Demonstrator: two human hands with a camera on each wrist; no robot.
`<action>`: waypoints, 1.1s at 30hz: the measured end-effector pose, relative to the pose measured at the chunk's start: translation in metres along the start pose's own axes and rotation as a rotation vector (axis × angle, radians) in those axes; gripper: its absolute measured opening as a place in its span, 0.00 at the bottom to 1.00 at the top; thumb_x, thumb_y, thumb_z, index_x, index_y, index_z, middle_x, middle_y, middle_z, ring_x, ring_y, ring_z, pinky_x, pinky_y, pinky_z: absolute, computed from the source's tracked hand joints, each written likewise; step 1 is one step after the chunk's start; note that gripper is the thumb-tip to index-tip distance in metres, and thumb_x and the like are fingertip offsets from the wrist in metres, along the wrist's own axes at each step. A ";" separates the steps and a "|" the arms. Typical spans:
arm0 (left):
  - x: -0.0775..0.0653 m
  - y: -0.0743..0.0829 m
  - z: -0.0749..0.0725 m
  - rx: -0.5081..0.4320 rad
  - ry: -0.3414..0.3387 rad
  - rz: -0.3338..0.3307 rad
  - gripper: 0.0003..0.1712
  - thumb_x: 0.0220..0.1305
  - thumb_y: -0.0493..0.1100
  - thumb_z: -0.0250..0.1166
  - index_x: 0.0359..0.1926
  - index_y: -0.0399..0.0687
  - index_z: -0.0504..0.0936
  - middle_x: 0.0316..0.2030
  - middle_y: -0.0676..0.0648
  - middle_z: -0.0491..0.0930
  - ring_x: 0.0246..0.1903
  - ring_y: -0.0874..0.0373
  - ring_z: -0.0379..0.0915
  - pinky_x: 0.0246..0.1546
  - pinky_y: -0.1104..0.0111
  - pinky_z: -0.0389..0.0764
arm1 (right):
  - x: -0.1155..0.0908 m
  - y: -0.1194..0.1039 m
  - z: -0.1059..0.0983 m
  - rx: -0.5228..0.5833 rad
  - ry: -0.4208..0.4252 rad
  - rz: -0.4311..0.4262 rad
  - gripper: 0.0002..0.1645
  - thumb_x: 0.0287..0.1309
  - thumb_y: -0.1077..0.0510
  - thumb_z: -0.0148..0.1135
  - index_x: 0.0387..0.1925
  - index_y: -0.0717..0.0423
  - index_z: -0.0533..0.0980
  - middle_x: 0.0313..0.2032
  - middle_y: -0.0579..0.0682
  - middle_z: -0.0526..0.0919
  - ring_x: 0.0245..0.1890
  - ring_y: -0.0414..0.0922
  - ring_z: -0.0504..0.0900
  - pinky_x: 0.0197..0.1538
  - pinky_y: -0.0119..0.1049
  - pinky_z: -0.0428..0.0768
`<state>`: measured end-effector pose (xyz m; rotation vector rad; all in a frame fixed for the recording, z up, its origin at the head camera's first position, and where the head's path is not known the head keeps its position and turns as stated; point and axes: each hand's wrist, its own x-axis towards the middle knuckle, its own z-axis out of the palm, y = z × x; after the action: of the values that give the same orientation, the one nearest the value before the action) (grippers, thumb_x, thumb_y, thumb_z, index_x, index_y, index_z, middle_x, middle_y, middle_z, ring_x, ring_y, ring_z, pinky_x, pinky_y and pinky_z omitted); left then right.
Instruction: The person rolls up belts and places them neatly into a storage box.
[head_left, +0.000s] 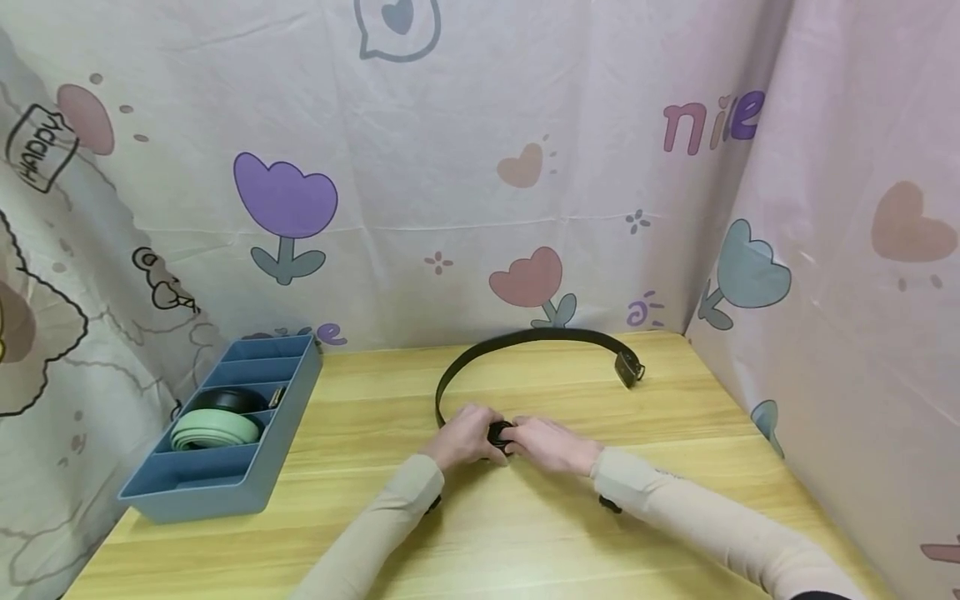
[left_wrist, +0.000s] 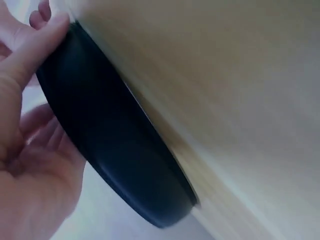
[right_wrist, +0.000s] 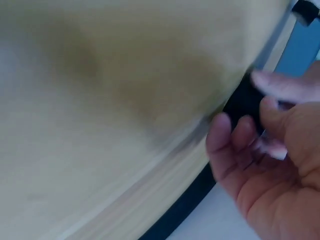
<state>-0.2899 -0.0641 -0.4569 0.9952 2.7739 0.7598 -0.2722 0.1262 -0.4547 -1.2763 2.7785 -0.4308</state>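
Observation:
A black belt (head_left: pixel 540 335) lies on the table, its strap arching toward the back wall. Its buckle end (head_left: pixel 630 368) rests at the back right, while the other end is wound into a small coil (head_left: pixel 498 433) between the hands. My left hand (head_left: pixel 468 437) holds the coil from the left, thumb on the near side; in the left wrist view the band (left_wrist: pixel 110 130) stands on edge beside that thumb. From the right, my right hand (head_left: pixel 555 444) pinches the coil with bent fingers. The right wrist view shows the strap (right_wrist: pixel 187 205) running out beyond those fingers.
On the left of the wooden table (head_left: pixel 360 517) stands a blue divided tray (head_left: pixel 288 433). A rolled light green belt (head_left: pixel 217 429) and a rolled black belt (head_left: pixel 228 400) sit in separate compartments. Printed curtains (head_left: pixel 420 167) enclose the table behind and at both sides.

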 end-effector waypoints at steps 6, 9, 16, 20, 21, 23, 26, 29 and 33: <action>0.000 -0.011 -0.012 -0.122 -0.180 0.043 0.39 0.50 0.36 0.76 0.65 0.55 0.75 0.56 0.51 0.81 0.38 0.65 0.77 0.42 0.72 0.77 | 0.003 0.021 -0.003 0.017 -0.065 -0.088 0.14 0.70 0.53 0.53 0.53 0.47 0.78 0.57 0.49 0.80 0.55 0.42 0.80 0.58 0.36 0.77; 0.003 -0.013 -0.012 -0.127 -0.186 0.029 0.39 0.49 0.36 0.77 0.64 0.56 0.76 0.56 0.51 0.81 0.41 0.64 0.78 0.46 0.70 0.78 | 0.003 0.026 -0.004 -0.015 -0.093 -0.083 0.15 0.71 0.51 0.52 0.55 0.43 0.77 0.58 0.47 0.78 0.55 0.41 0.79 0.58 0.37 0.77; 0.009 -0.001 -0.006 0.084 -0.041 0.013 0.19 0.42 0.47 0.81 0.37 0.54 0.85 0.33 0.57 0.84 0.32 0.65 0.74 0.36 0.71 0.75 | 0.000 0.009 -0.002 -0.114 -0.066 0.015 0.08 0.70 0.51 0.54 0.47 0.45 0.75 0.41 0.48 0.77 0.33 0.39 0.77 0.34 0.32 0.78; 0.011 0.002 -0.004 0.204 0.033 -0.007 0.19 0.39 0.55 0.81 0.26 0.55 0.80 0.23 0.59 0.77 0.24 0.64 0.69 0.27 0.71 0.70 | 0.000 0.000 0.002 -0.136 -0.046 0.077 0.06 0.71 0.51 0.53 0.44 0.47 0.71 0.36 0.47 0.69 0.24 0.38 0.70 0.22 0.29 0.70; 0.011 0.001 -0.004 0.206 0.035 0.002 0.19 0.39 0.55 0.81 0.27 0.55 0.81 0.24 0.59 0.78 0.25 0.65 0.70 0.28 0.71 0.70 | 0.000 0.000 0.002 -0.139 -0.044 0.082 0.06 0.71 0.51 0.52 0.44 0.47 0.71 0.37 0.47 0.68 0.24 0.38 0.70 0.23 0.28 0.70; 0.010 -0.001 -0.004 0.169 0.013 0.035 0.20 0.41 0.54 0.81 0.35 0.56 0.84 0.29 0.58 0.82 0.29 0.65 0.72 0.33 0.71 0.73 | 0.000 0.001 0.002 -0.145 -0.034 0.075 0.06 0.71 0.50 0.53 0.44 0.46 0.72 0.39 0.47 0.70 0.27 0.38 0.73 0.26 0.28 0.73; 0.008 -0.007 -0.006 0.025 -0.082 0.066 0.31 0.45 0.44 0.80 0.54 0.54 0.83 0.46 0.54 0.85 0.35 0.65 0.74 0.41 0.72 0.74 | 0.000 0.007 0.000 -0.163 -0.039 0.026 0.10 0.70 0.49 0.53 0.47 0.45 0.74 0.46 0.49 0.74 0.34 0.42 0.79 0.34 0.32 0.79; 0.007 -0.012 -0.008 -0.097 -0.157 0.048 0.39 0.47 0.36 0.78 0.63 0.52 0.77 0.56 0.50 0.81 0.37 0.63 0.75 0.44 0.71 0.75 | -0.002 0.013 -0.004 -0.182 -0.060 -0.019 0.12 0.70 0.47 0.53 0.50 0.43 0.74 0.50 0.50 0.75 0.40 0.44 0.81 0.41 0.37 0.82; 0.009 -0.014 -0.009 -0.111 -0.155 0.020 0.35 0.46 0.36 0.78 0.59 0.52 0.81 0.55 0.50 0.82 0.40 0.61 0.77 0.49 0.66 0.76 | -0.003 0.019 -0.009 -0.192 -0.091 -0.047 0.12 0.70 0.47 0.53 0.51 0.41 0.74 0.47 0.46 0.74 0.37 0.40 0.77 0.39 0.35 0.79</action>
<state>-0.3068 -0.0719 -0.4547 1.0166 2.5651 0.7936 -0.2859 0.1418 -0.4516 -1.3638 2.7733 -0.1071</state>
